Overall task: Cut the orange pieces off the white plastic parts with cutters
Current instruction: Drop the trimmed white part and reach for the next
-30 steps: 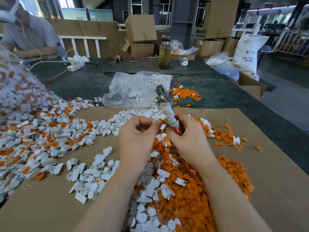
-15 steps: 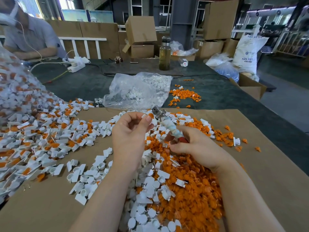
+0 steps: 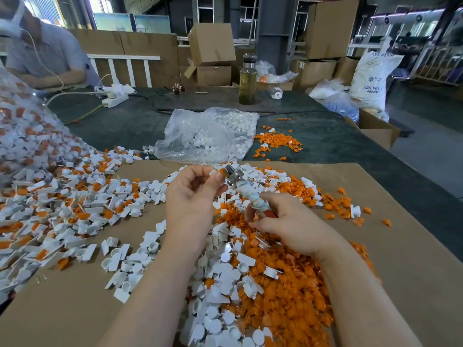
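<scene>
Cutters are gripped by the right hand; a white part with orange piece is pinched by the left hand.

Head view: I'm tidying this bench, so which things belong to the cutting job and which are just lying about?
In the job:
- cutters, gripped by the right hand
- white part with orange piece, pinched by the left hand
- uncut pile
- cut white parts
- orange offcuts

Lying about:
- bottle
- power strip
- cardboard boxes
- resin sack
</scene>
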